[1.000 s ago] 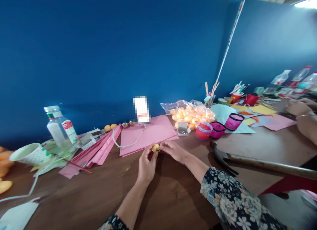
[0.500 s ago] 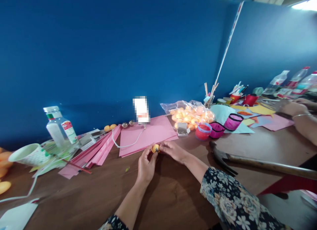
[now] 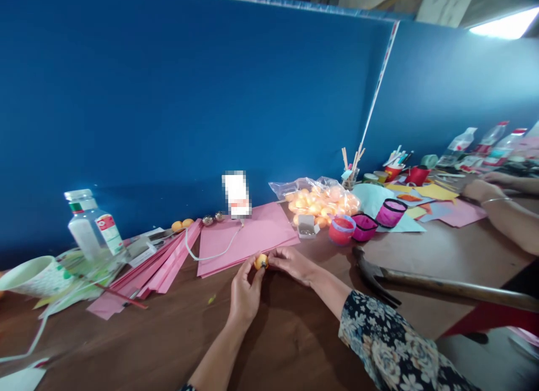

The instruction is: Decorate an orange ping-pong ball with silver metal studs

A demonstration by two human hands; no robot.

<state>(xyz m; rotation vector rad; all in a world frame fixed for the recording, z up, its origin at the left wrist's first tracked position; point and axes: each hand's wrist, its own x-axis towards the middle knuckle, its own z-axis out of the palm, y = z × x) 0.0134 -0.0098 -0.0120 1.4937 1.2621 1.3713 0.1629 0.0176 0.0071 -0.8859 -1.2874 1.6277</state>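
Observation:
A small orange ball point(image 3: 261, 261) with a dark spot on its near side is pinched between the thumb and fingers of my left hand point(image 3: 245, 293). From the right, my right hand point(image 3: 292, 265) closes its thumb and fingertips at the same ball. What the dark spot is, I cannot make out. Just beyond both hands lie pink paper sheets point(image 3: 252, 234) with a white cord point(image 3: 213, 258) across them. A small open box point(image 3: 307, 227) stands past my right hand, in front of a clear bag of orange balls point(image 3: 322, 200).
A hammer point(image 3: 442, 283) lies at the right, below pink and red cups point(image 3: 342, 229). At the left are pink paper strips point(image 3: 168, 265), a clear bottle point(image 3: 86, 225) and a pale cup point(image 3: 31, 276). Another person's hand point(image 3: 475, 190) rests at the far right.
The view has tilted up and turned slightly right, so table items sit lower and further left. Both hands stay at the ball with almost the same grip.

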